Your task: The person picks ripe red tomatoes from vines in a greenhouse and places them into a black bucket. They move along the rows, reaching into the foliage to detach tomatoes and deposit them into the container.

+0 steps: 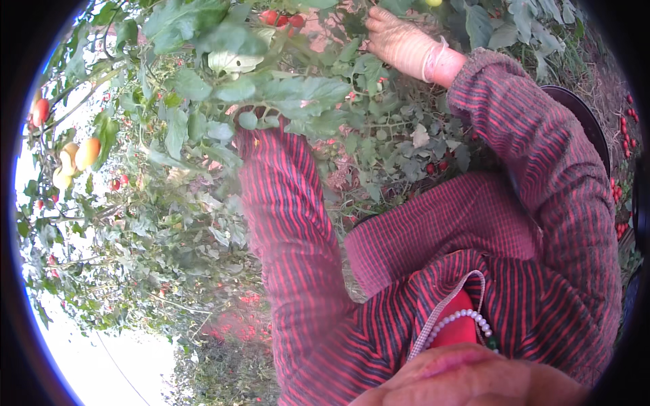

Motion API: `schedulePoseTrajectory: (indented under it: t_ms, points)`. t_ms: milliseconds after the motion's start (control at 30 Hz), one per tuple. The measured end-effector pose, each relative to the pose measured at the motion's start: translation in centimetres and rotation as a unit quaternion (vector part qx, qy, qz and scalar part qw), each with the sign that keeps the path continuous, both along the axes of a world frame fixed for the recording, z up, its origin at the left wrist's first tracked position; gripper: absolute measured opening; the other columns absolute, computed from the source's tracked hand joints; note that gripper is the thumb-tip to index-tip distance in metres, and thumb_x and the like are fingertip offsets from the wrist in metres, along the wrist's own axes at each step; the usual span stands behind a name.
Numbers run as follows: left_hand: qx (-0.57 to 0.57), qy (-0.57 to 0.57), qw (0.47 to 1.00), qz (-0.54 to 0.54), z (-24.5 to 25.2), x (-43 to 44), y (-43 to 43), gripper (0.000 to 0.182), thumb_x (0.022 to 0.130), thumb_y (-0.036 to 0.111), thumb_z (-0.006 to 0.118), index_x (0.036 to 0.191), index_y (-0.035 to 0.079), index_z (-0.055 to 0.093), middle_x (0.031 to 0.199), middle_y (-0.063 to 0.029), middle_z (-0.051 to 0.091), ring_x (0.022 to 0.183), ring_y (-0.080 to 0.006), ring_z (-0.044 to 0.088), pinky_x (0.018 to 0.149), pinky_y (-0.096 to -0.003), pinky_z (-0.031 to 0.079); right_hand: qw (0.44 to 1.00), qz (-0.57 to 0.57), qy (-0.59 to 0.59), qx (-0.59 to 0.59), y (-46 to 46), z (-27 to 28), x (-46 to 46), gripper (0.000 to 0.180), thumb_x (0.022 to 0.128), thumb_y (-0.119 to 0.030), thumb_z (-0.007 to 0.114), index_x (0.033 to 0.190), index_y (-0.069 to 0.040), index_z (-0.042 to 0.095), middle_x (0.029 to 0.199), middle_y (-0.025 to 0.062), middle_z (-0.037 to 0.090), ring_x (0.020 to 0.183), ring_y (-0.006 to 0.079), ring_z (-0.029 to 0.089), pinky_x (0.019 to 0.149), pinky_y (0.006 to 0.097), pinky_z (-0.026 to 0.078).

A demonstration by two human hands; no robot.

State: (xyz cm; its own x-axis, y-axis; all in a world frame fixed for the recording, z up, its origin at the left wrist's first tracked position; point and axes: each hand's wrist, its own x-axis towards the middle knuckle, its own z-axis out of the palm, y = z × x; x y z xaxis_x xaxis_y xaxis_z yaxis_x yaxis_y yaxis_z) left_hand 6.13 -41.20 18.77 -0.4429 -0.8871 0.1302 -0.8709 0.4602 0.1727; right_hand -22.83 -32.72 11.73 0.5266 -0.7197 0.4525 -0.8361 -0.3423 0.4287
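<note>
My right hand [401, 45], in what looks like a thin pale glove with a band at the wrist, reaches among tomato leaves at the top. Its fingers are bent, and their tips are partly hidden by a stem and leaves, so a hold on anything cannot be told. To its left hang several red tomatoes [282, 20]. Large tomato leaves [304, 96] cover the end of my left sleeve [284, 193]; my left hand is hidden there. A yellow-orange tomato [87, 154] hangs beside paler ones at the far left.
Tomato plants [203, 203] spread across the left and centre. Behind my right arm shows the rim of a dark round container [584, 116]. Red tomatoes [625, 134] lie on the ground at the far right. Two more red tomatoes [436, 167] show low in the foliage near my knee.
</note>
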Motion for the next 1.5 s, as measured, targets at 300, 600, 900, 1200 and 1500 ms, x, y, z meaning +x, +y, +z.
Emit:
schedulePoseTrajectory:
  t_ms: [300,600,900,1200,1500]
  points:
    - [-0.212,-0.132,0.967,0.041,-1.3,-0.4,2.4,0.031,0.092,0.008,0.058,0.121,0.0,0.064,0.12,-0.0112,0.065,0.109,-0.0259,0.066,0.089,-0.0377,0.054,0.988,-0.095,0.07,0.096,-4.3,-0.7,-1.0,0.022,0.073,-0.013,0.071,0.095,-0.012,0.075,0.105,0.0021,0.069,0.121,0.0258,0.053,0.113,0.0393,0.034]
    - [0.091,0.675,0.732,-0.034,1.2,5.8,12.7,0.049,0.093,0.029,0.059,0.135,0.003,0.055,0.123,-0.0137,0.063,0.111,-0.0274,0.063,0.09,-0.0488,0.056,0.978,0.018,-0.1,-0.184,-10.8,-4.2,-12.3,0.03,0.085,-0.012,0.053,0.113,-0.01,0.066,0.122,0.0125,0.064,0.111,0.0298,0.059,0.109,0.0387,0.038]
    - [0.351,0.698,0.622,0.047,0.3,12.2,18.2,0.059,0.093,0.039,0.063,0.139,0.004,0.05,0.118,-0.0157,0.066,0.085,-0.0266,0.064,0.065,-0.0429,0.051,0.927,0.271,-0.185,-0.182,-5.9,-4.2,5.1,0.017,0.08,-0.025,0.058,0.088,-0.016,0.069,0.109,0.0049,0.066,0.115,0.0291,0.057,0.11,0.0521,0.038]
    - [0.273,0.686,0.672,0.064,-0.9,8.6,17.6,0.043,0.099,0.037,0.056,0.132,0.009,0.053,0.108,-0.0175,0.068,0.074,-0.023,0.068,0.046,-0.0268,0.046,0.935,0.147,-0.317,-0.069,11.3,-0.5,8.9,0.044,0.072,-0.012,0.075,0.115,-0.01,0.069,0.118,0.0082,0.066,0.125,0.0267,0.055,0.111,0.0418,0.039]
    - [0.234,0.615,0.753,0.007,-0.5,5.1,14.2,0.04,0.101,0.041,0.057,0.123,0.008,0.055,0.103,-0.0064,0.063,0.088,-0.0197,0.067,0.068,-0.0324,0.057,0.469,0.329,-0.743,0.346,13.0,-0.6,14.6,0.054,0.081,-0.015,0.075,0.133,-0.016,0.06,0.127,0.0131,0.061,0.116,0.0337,0.061,0.097,0.0389,0.053]
